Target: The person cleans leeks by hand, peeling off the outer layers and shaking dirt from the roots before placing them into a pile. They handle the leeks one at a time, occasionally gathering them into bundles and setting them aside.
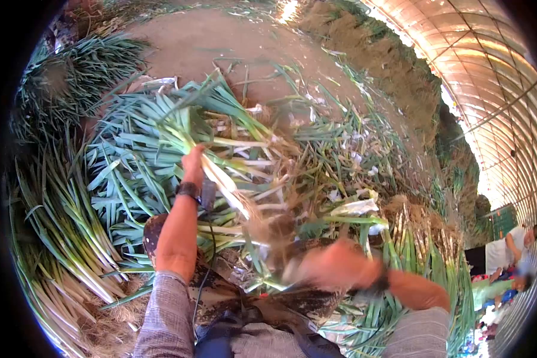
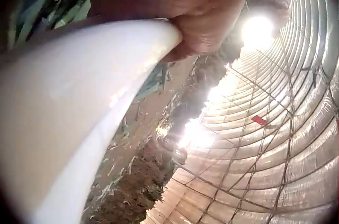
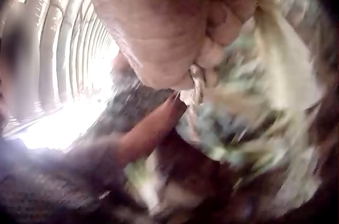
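My left hand (image 1: 193,166) grips a small bunch of leeks (image 1: 224,179), green leaves fanning up-left and white stems running down-right to blurred brown roots. Close up in the left wrist view, a smooth white stem (image 2: 79,97) passes beneath the curled left hand (image 2: 180,7). Blurred by motion, my right hand (image 1: 337,265) is low and right of those roots, apart from the bunch. The right wrist view shows its fingers (image 3: 220,28) curled, with a pale twisted strip (image 3: 196,94) poking out below and a pale yellowish leaf (image 3: 288,60) at the far side.
A leek pile (image 1: 131,173) lies beneath the left hand. More leeks (image 1: 71,221) lie at left, others (image 1: 423,250) at right. Leaf scraps (image 1: 352,149) litter the soil (image 1: 203,45). People (image 1: 501,253) are at far right under a curved roof (image 1: 501,89).
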`<state>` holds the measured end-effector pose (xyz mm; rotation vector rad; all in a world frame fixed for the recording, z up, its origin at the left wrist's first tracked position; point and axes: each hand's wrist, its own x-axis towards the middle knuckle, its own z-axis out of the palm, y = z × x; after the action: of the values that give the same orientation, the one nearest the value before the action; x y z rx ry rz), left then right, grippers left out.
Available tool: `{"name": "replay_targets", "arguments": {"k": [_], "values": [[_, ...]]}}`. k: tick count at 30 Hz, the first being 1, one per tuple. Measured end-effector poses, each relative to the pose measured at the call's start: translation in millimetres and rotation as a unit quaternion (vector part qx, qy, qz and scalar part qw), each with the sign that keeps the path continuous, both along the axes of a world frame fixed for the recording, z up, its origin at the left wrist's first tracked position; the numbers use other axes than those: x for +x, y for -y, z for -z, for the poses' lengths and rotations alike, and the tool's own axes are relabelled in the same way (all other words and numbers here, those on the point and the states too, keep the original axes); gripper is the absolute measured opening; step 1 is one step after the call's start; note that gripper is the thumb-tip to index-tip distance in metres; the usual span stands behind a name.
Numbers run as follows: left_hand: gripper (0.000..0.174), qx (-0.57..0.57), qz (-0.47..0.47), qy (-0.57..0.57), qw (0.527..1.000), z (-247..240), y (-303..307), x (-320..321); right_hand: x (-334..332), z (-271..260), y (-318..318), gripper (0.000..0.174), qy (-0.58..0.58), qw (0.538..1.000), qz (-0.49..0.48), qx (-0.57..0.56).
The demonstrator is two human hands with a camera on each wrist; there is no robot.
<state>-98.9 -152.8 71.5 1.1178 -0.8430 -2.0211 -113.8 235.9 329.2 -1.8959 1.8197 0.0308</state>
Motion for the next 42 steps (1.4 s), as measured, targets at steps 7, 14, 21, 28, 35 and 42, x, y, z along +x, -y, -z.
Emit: {"name": "replay_targets", "arguments": {"k": [7, 14, 21, 28, 35, 42], "values": [[0.035, -0.518, 0.168, -0.078, 0.835, 33.4, -29.4, 20.8, -197.5, -30.9, -126.6, 0.033, -0.611, 0.693, 0.216, -0.316], [0.042, -0.109, 0.353, -0.123, 0.921, -136.6, -117.5, 92.2, -44.6, 69.0, 76.1, 0.041, 0.531, 0.696, 0.436, -0.207], [0.064, -0.175, 0.453, 0.092, 0.869, -154.5, -174.8, 230.6, 62.1, 114.9, 166.8, 0.041, 0.704, 0.508, 0.467, -0.169], [0.054, -0.231, 0.205, 0.121, 0.943, -173.1, -188.1, 311.9, 124.7, 38.2, 221.1, 0.071, 0.676, 0.685, 0.147, -0.226], [0.063, -0.295, -0.161, 0.312, 0.889, -137.2, 5.8, 447.0, 80.9, 40.2, 230.5, 0.059, 0.391, 0.892, 0.025, -0.226], [0.045, -0.112, -0.141, 0.694, 0.697, 100.3, 33.4, 677.9, -76.2, 228.1, 64.2, 0.054, 0.23, 0.926, 0.298, 0.03]]}}
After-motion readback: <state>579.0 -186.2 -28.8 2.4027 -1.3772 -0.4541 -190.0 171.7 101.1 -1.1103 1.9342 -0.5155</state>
